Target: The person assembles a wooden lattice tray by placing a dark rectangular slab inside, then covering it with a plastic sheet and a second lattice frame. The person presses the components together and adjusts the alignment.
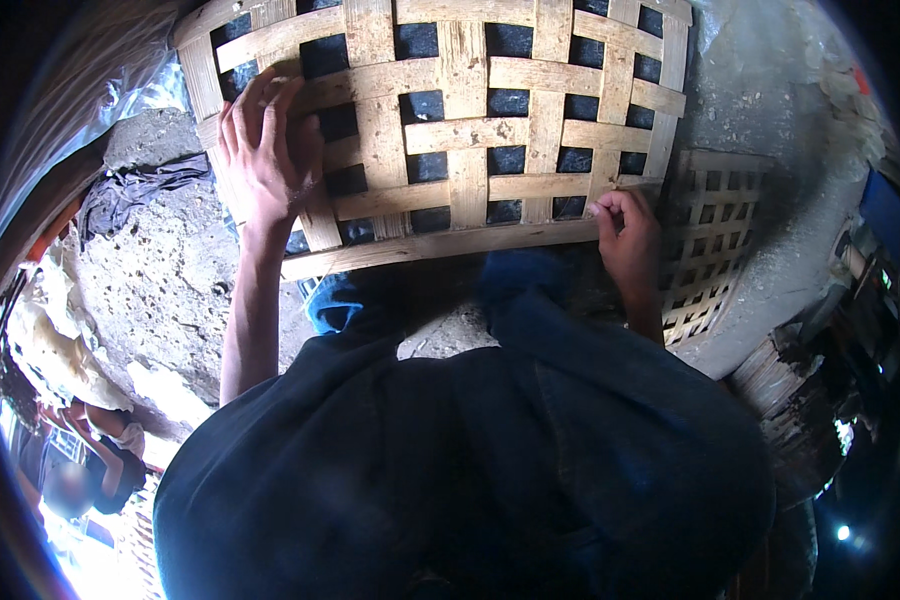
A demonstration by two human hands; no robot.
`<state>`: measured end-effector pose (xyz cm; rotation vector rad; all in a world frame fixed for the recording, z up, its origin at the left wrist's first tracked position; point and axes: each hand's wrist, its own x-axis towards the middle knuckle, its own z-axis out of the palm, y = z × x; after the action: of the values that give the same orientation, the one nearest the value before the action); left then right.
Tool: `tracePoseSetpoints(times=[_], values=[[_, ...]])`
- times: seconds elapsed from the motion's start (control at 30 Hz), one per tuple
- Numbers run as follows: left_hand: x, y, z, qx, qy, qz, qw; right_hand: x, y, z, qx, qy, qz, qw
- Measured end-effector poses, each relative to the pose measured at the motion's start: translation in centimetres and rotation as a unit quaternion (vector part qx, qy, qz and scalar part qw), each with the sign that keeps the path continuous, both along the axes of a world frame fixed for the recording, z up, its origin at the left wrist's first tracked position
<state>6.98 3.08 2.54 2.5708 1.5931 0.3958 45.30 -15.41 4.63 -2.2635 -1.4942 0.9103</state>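
While black cloth (155,190) lies left and another lattice (712,240) right, the left hand (270,150) spreads wide over a woven panel (465,70); the right hand (630,230) curls narrow at its near-right corner.

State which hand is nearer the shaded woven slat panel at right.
Right. The right hand is just left of the shaded woven slat panel; the left hand is farther off, on the left side of the larger woven slat lattice.

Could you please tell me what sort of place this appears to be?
Possibly a rough, makeshift weaving workshop: a large woven slat panel lies before the person, a second woven panel lies at the right, and the pitted grey ground looks unfinished.
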Motion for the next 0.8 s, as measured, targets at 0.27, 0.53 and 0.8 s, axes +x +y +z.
tracePoseSetpoints(times=[0.27, 0.53, 0.8], values=[[-0.1, 0.1, 0.0, 0.006, -0.009, -0.005, 1.0, 4.2, 0.0, 1.1, 0.068, 0.259, -0.125, 0.955], [-0.2, 0.1, 0.0, 0.01, -0.011, -0.013, 1.0, 5.5, -0.6, 1.2, 0.049, 0.065, -0.262, 0.962], [-0.2, 0.2, -0.3, 0.02, -0.012, -0.011, 1.0, -0.9, -0.6, 0.6, -0.085, -0.086, -0.146, 0.982]])
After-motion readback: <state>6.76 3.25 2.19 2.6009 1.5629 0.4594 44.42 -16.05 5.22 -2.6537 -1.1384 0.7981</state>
